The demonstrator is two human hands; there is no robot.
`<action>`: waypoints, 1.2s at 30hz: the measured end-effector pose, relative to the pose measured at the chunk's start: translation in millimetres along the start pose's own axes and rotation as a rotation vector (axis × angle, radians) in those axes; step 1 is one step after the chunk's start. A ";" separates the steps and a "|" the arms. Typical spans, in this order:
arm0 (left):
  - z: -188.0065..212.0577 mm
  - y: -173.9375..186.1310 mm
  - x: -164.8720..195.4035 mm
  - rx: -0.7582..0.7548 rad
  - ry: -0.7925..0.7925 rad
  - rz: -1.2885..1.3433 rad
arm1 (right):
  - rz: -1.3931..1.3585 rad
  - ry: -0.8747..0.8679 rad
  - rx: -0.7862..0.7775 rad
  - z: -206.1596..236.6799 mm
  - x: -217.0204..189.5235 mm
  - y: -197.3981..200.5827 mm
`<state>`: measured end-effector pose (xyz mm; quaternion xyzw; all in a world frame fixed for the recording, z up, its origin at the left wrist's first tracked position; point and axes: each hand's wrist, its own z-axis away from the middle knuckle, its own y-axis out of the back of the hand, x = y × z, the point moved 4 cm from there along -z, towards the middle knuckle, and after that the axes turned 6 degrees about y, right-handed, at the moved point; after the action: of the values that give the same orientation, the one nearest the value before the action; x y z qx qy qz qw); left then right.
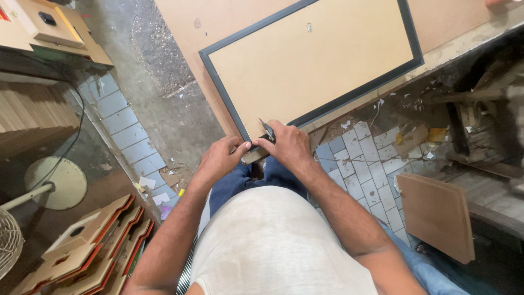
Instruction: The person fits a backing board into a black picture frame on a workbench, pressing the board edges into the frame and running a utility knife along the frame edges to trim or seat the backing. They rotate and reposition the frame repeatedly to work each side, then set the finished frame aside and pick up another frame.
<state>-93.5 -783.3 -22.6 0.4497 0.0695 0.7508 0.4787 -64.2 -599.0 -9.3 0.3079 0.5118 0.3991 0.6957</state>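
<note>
Both hands meet at the near corner of the dark-framed board point(311, 60) — right hand point(288, 145) gripping a small metal tool point(267, 130), left hand point(221, 157) pinched closed beside it — the frame's length running away up-right.

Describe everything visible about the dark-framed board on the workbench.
The dark-framed rectangular board lies flat, back side up, on a pale wooden workbench. Its tan fibreboard backing sits inside a thin dark frame, with a small metal hanger near the top edge. At its near corner, the left hand and right hand press, the right holding a small tool.
</note>
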 end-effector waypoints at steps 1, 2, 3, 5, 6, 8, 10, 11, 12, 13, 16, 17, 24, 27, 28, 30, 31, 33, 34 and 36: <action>4.1 3.4 9.1 0.007 0.006 -0.037 | -0.003 0.028 0.013 -1.3 1.9 0.6; 11.1 6.1 21.8 0.038 -0.045 -0.105 | -0.004 0.053 0.027 -1.9 4.4 2.1; 19.0 9.5 35.4 0.074 -0.098 -0.172 | 0.006 0.062 0.038 -2.8 7.3 4.1; 23.4 20.4 60.7 0.108 -0.159 -0.181 | 0.025 0.086 0.048 -3.8 11.6 9.0; 23.5 27.0 70.6 0.109 -0.164 -0.124 | -0.193 0.030 -0.014 -5.0 17.7 10.1; 11.4 41.2 89.5 0.094 -0.169 0.025 | -0.629 -0.074 -0.138 -10.0 29.8 16.7; -5.1 50.9 107.0 0.052 -0.165 0.213 | -0.959 -0.079 -0.067 -17.5 40.3 36.3; -12.1 52.6 117.2 0.058 -0.187 0.230 | -1.122 -0.086 -0.034 -22.1 46.0 47.1; -20.3 53.5 128.4 0.066 -0.210 0.246 | -1.150 -0.117 -0.035 -27.3 54.0 58.9; -28.5 53.8 140.0 0.073 -0.234 0.263 | -1.177 -0.149 -0.035 -30.3 63.1 72.7; -55.0 48.2 176.4 0.039 -0.205 0.277 | -1.163 -0.152 -0.044 -50.6 84.3 110.3; -64.2 45.6 190.3 0.041 -0.213 0.271 | -1.140 -0.137 -0.051 -58.4 92.0 122.2; -135.3 34.9 261.4 0.018 -0.250 0.275 | -0.745 0.160 0.281 -118.6 159.0 184.9; -171.9 45.1 257.9 -0.043 -0.085 0.144 | -0.653 0.080 0.429 -158.1 219.3 209.4; -180.6 52.7 249.2 -0.074 0.000 0.075 | -0.634 0.054 0.513 -175.1 244.7 221.2; -194.5 77.0 225.7 -0.069 0.220 -0.113 | -0.495 -0.133 0.627 -204.3 298.8 247.5; -200.2 91.3 217.1 -0.034 0.260 -0.213 | -0.384 -0.128 0.654 -215.7 318.0 260.5; -209.6 107.7 205.6 0.030 0.307 -0.299 | -0.260 -0.088 0.671 -234.9 340.7 271.8; -214.3 113.7 202.5 0.061 0.313 -0.286 | -0.247 -0.050 0.667 -244.9 345.6 272.9; -224.6 115.8 202.4 0.111 0.328 -0.294 | -0.217 -0.032 0.671 -262.4 349.8 272.8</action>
<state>-363.9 -613.5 31.0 0.3323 0.2522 0.7312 0.5397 -325.9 -155.1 -19.4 0.4694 0.6332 0.1274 0.6021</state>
